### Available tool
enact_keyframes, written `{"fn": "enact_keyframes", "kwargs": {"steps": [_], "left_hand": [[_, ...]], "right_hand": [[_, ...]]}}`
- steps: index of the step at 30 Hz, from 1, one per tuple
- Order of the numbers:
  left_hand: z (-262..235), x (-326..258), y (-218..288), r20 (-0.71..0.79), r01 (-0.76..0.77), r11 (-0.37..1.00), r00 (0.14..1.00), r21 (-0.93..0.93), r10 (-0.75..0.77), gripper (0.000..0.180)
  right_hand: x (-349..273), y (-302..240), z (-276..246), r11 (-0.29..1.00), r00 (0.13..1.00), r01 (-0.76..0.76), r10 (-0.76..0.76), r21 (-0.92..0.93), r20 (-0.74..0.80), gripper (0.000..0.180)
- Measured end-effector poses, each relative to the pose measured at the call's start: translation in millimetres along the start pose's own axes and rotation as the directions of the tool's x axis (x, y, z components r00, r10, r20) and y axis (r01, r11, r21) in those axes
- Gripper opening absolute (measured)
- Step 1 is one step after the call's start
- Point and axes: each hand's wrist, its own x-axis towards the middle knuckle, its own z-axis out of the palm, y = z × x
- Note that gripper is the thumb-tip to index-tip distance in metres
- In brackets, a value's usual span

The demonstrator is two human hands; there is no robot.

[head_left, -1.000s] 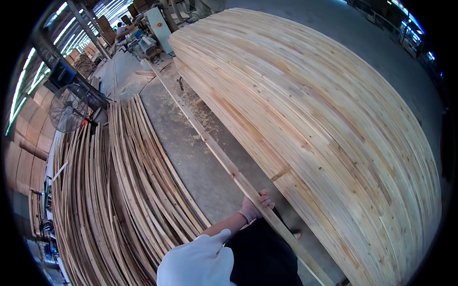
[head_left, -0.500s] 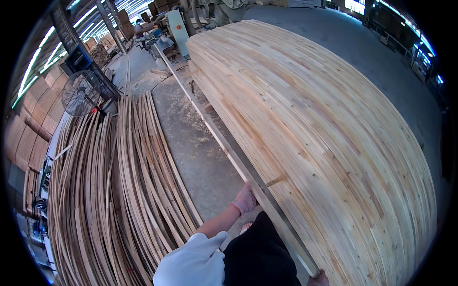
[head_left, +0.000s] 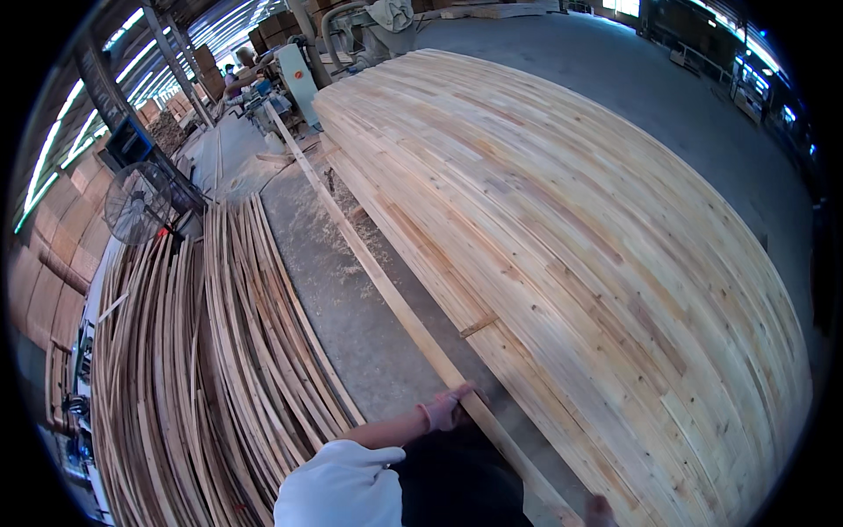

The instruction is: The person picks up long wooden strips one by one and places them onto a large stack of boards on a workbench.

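Note:
A long, narrow wooden strip (head_left: 382, 285) runs from the machine at the far end back toward me, along the left side of a big stack. My left hand (head_left: 446, 409), in a pinkish glove, is closed around the strip near my body. At the lower edge, beside the strip's near end, is my right hand (head_left: 600, 511). Only a small part of it shows, and its grip is hidden. The wide stack of pale, jointed boards (head_left: 562, 237) fills the right side, with a short wood piece (head_left: 479, 326) lying across its near-left edge.
Many rough strips (head_left: 263, 316) lie in long piles on the left. A standing fan (head_left: 138, 204) and a post (head_left: 132, 110) rise behind them. Ahead stand a machine with a pale control panel (head_left: 297, 83) and a person (head_left: 232, 77). Wood shavings (head_left: 329, 237) litter the floor.
The strip has shifted left, away from the stack, and its broad face shows more. My left hand sits lower in view, still gripping. A gap now shows between my right hand and the strip.

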Motion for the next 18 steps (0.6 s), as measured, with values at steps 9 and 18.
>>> {"fn": "enact_keyframes", "kwargs": {"steps": [9,18], "left_hand": [[-4.2,-16.8,192.2,-0.250,-0.450,0.861,0.884,-0.237,0.394,0.036],[-109.7,63.4,411.2,-0.440,-0.706,0.693,0.674,-0.146,0.594,0.032]], "right_hand": [[-117.2,104.3,-70.2,0.774,0.777,-0.630,0.627,0.060,0.058,0.065],[-7.3,-199.0,-92.9,0.814,0.808,-0.406,0.532,0.415,-0.254,0.061]]}}
